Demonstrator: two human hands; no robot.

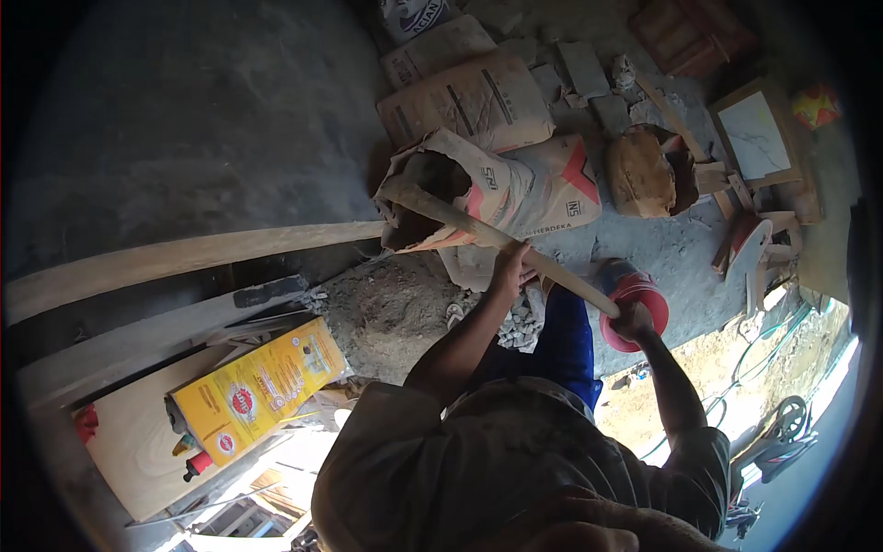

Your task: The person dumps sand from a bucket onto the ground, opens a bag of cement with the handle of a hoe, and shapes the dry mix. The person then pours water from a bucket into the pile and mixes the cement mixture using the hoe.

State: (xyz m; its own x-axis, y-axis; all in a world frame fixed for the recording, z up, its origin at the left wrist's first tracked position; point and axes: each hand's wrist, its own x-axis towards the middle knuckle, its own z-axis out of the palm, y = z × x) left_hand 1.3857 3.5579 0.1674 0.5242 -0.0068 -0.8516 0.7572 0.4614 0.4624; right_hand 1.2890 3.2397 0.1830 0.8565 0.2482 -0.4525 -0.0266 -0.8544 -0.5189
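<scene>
A long wooden handle (pixel 469 223) slants across the middle of the head view. My left hand (pixel 512 269) is closed around its middle part. Lower and to the right, my right hand (pixel 633 322) grips the near end. The far end reaches into the torn mouth of an open paper cement bag (pixel 506 189); whatever tool head it carries is hidden there. A red bucket (pixel 655 299) is just beyond my right hand, partly covered by it.
Cement bags (pixel 474 103) lie behind the open one. A torn brown bag (pixel 639 175) stands to the right, near wood scraps and a framed panel (pixel 754 136). At left are a sand pile (pixel 382 308), a yellow carton (pixel 262 386) and a long ledge (pixel 198 262).
</scene>
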